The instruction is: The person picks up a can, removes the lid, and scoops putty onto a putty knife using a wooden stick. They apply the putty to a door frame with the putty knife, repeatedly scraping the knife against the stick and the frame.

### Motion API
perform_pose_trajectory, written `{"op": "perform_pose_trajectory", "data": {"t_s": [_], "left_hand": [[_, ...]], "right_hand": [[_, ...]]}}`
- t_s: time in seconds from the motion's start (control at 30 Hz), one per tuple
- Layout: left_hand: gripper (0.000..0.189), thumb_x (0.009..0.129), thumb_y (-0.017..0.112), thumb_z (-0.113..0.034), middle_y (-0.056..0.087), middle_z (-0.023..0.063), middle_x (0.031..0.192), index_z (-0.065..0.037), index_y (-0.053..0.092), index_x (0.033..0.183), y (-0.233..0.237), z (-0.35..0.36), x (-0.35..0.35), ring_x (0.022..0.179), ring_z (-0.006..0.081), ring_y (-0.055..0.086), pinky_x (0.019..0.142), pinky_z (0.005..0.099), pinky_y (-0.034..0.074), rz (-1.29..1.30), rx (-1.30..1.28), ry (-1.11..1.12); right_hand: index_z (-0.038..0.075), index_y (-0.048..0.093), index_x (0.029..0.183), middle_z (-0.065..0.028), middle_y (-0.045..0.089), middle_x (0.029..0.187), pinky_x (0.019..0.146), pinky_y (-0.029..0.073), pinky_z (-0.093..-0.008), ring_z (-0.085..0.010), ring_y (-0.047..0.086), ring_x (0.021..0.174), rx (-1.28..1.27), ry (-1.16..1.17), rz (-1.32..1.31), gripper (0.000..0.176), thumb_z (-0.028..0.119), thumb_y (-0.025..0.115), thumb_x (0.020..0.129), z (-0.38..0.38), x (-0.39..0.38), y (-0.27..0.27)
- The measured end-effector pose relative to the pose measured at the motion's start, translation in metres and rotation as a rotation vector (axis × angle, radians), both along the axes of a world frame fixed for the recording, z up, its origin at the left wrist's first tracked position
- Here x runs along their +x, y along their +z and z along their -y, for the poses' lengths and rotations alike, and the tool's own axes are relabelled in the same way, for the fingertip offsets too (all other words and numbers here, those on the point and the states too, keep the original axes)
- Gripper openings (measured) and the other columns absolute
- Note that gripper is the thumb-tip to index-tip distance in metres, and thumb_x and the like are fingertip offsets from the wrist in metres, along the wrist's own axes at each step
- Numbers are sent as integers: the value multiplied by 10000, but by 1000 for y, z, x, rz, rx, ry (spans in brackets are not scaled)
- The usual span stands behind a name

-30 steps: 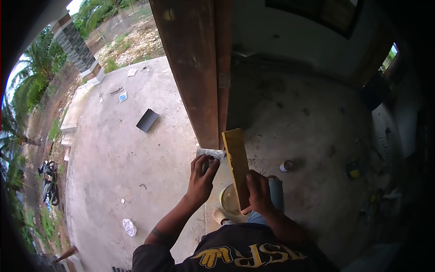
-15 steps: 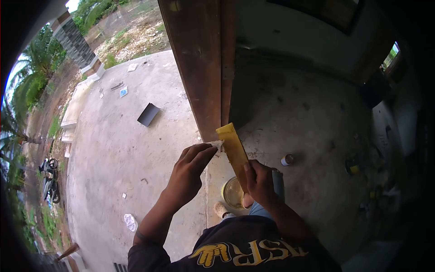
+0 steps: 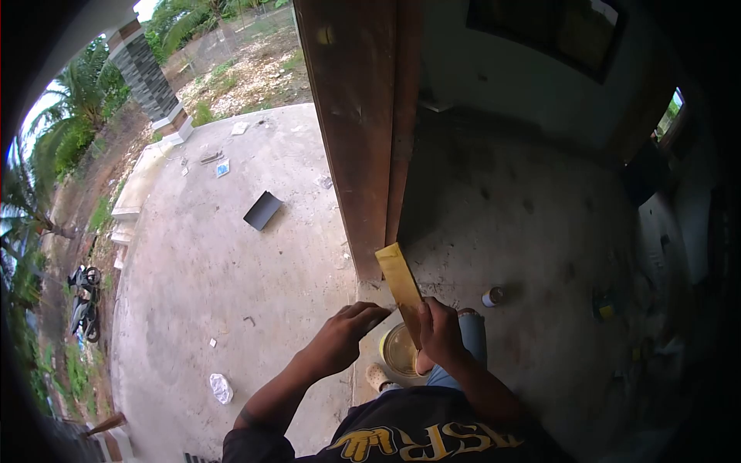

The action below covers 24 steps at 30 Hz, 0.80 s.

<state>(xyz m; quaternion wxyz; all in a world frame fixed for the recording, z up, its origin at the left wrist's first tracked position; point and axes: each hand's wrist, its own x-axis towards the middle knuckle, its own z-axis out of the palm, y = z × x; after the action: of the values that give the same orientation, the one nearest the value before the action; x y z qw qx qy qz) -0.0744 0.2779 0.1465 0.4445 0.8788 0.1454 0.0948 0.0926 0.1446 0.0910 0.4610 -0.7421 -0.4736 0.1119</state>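
Across the front of my shirt [image 3: 417, 432] runs large gold lettering beside a gold hand emblem; I make out what looks like an S and an R, though the folds and the angle leave me unsure of the rest. The small can [image 3: 492, 297] on the shaded floor bears a pale label, too small to read, and so is the print on the blue-and-white packet [image 3: 222, 167] out on the concrete.

The strip [image 3: 403, 279] I hold is flat, narrow and straight-sided, yellow at its upper end and browner toward my grip. It slants up and leftward in front of me, above the round bucket [image 3: 400, 351] near my feet. My right hand [image 3: 441, 333] is closed around its lower part, thumb along the face. My left hand [image 3: 340, 339] reaches in beside its left edge, fingers lying together; whether they pinch anything I cannot tell.

The strip's top end is near the foot of the brown wooden door [image 3: 363, 154], so room is tight there. To my left, the pale concrete floor [image 3: 177, 293] spreads wide, with a dark bent sheet [image 3: 263, 210] and a crumpled white bag [image 3: 221, 388] lying well apart from my hands.
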Motion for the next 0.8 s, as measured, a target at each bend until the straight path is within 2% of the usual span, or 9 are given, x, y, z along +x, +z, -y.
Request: {"op": "perform_pose_trajectory", "data": {"t_s": [0.1, 0.13, 0.27, 0.37, 0.43, 0.47, 0.57, 0.7, 0.8], "left_hand": [[577, 734, 436, 173, 551, 172, 1280, 5, 503, 1282, -14, -17, -10, 1187, 252, 544, 1009, 366, 434, -41, -503, -128], [526, 806, 442, 148, 539, 166, 1303, 32, 460, 1319, -19, -19, -15, 1209, 219, 519, 1040, 376, 413, 71, -919, -109], [491, 863, 515, 49, 527, 170, 1320, 34, 430, 1346, -45, -21, -25, 1208, 278, 531, 1034, 431, 421, 373, -1511, 177], [480, 891, 456, 45, 514, 137, 1342, 5, 416, 1367, -22, -59, 4, 1210, 255, 526, 1048, 387, 397, 312, -1105, 160], [464, 890, 426, 58, 515, 154, 1341, 4, 437, 1351, -10, -114, 41, 1205, 292, 531, 1040, 375, 399, 466, -586, 72], [504, 845, 399, 112, 503, 196, 1330, 6, 454, 1335, 11, -143, 54, 1203, 347, 514, 1020, 385, 412, 342, 144, 253], [587, 755, 437, 141, 521, 201, 1267, -29, 480, 1315, 84, -192, 91, 1182, 373, 494, 972, 429, 444, 457, 794, 394], [508, 763, 550, 0, 487, 164, 1318, -1, 514, 1270, 131, -221, 118, 1237, 338, 452, 1050, 443, 357, 554, 1232, 408], [436, 761, 569, -66, 404, 153, 1408, -13, 586, 1193, 60, -255, 146, 1312, 339, 381, 1085, 521, 299, 450, 1386, 452]], "right_hand": [[-18, 524, 799, -224, 553, 682, 563, 419, -442, -416, 573, 654, -101, -75, -131, 265, 174, 443, 964, 9, 7, -4], [-17, 538, 811, -218, 553, 676, 557, 416, -429, -405, 574, 644, -59, -104, -122, 273, 182, 437, 966, 13, 10, -7], [-20, 498, 773, -216, 509, 675, 584, 377, -428, -363, 518, 617, -55, -183, -158, 375, 276, 397, 979, 35, 19, -12], [-22, 531, 822, -217, 543, 751, 648, 398, -438, -374, 536, 713, -61, -246, -63, 383, 294, 383, 981, 54, 29, -40], [-22, 574, 887, -217, 585, 848, 711, 416, -441, -386, 550, 824, -83, -312, -17, 357, 265, 384, 981, 66, 42, -74], [-23, 570, 947, -230, 577, 933, 749, 412, -454, -403, 533, 890, -160, -296, -59, 359, 276, 376, 982, 74, 46, -77], [-35, 561, 1003, -237, 572, 925, 753, 423, -462, -422, 536, 879, -151, -329, -171, 384, 295, 364, 983, 83, 44, -72], [-43, 550, 1119, -250, 592, 1018, 821, 448, -445, -416, 579, 976, -140, -349, -259, 438, 319, 341, 990, 97, 45, -79], [-41, 554, 1122, -249, 602, 1025, 815, 456, -444, -404, 598, 972, -139, -397, -254, 441, 329, 355, 988, 101, 49, -96]]}}
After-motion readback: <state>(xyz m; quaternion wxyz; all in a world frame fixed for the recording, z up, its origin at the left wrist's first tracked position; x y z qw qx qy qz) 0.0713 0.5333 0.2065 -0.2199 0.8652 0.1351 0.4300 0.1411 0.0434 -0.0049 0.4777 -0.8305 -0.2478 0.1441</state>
